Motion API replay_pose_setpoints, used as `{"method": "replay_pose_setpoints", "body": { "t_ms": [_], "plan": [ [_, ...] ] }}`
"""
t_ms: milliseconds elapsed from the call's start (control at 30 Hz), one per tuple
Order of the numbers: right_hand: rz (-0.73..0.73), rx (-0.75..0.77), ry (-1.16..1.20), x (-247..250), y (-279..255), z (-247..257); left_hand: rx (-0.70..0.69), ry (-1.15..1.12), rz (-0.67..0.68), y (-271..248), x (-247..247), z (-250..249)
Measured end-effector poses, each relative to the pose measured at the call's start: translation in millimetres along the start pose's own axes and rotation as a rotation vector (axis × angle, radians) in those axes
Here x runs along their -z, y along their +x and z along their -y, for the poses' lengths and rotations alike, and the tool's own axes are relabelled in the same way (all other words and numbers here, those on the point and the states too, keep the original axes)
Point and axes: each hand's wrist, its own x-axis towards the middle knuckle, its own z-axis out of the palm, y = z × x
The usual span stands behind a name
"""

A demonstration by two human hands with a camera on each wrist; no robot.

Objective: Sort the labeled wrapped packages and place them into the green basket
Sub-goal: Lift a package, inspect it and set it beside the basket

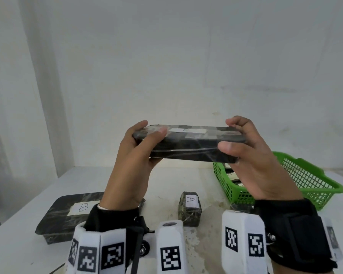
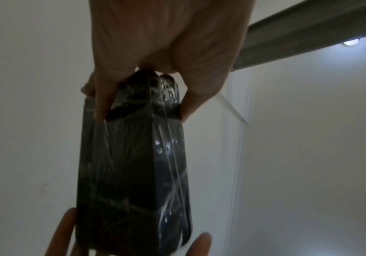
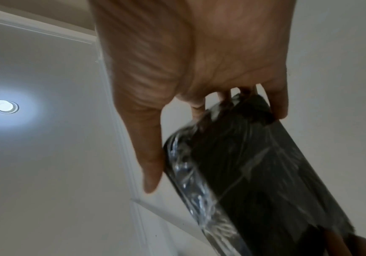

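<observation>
Inside the green basket (image 1: 313, 180) we see packages; our left hand (image 1: 135, 155) and right hand (image 1: 251, 159) curl fingers around the long black package (image 1: 188, 147).

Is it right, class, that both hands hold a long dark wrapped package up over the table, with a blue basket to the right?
One detail is wrong: the basket is green, not blue, as the head view shows. The left hand and right hand do hold the long wrapped package above the table.
</observation>
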Motion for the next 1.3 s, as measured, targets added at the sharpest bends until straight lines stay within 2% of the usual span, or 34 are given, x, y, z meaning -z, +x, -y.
{"method": "replay_pose_setpoints", "body": {
  "t_ms": [100, 200, 267, 400, 567, 633, 733, 900, 1000, 1167, 1300],
  "plan": [
    [-0.02, -0.014, 0.006, -1.4, 1.7, -1.8, 0.007, -0.046, -0.062, 4.7, 3.1, 1.7],
    [-0.1, -0.038, 0.012, -4.0, 1.2, 0.0, 0.049, -0.083, -0.101, 7.1, 7.7, -0.3],
    [-0.156, -0.096, -0.029, -6.7, 0.2, 2.0, 0.09, -0.107, -0.092, 6.4, 7.9, -2.5],
    [-0.118, -0.218, -0.069, -15.1, -1.6, 3.2, 0.206, -0.079, -0.045, 7.7, 7.3, -0.7],
    [-0.104, -0.135, 0.142, -22.3, -2.7, 4.6, 0.334, 0.043, -0.011, 7.7, 3.1, 5.1],
    [-0.106, -0.085, 0.193, -23.0, -2.8, 6.6, 0.295, 0.2, -0.068, 7.0, 2.1, 6.3],
    [-0.115, -0.03, 0.165, -24.1, -4.1, 9.2, 0.1, 0.326, -0.102, 0.0, -1.0, 5.7],
    [-0.105, -0.045, 0.086, -31.9, -2.7, 3.7, -0.225, 0.33, 0.113, -12.2, -14.5, 5.4],
    [-0.107, -0.073, 0.107, -37.9, -2.2, 2.5, -0.339, 0.319, 0.158, -14.0, -19.1, 8.4],
    [-0.183, -0.023, 0.065, -43.0, -4.5, 0.3, -0.348, 0.275, 0.187, -11.8, -15.0, 10.4],
    [-0.199, -0.005, 0.015, -46.1, -4.4, 0.0, -0.263, 0.219, 0.21, -9.5, -11.6, 13.4]
  ]
}}
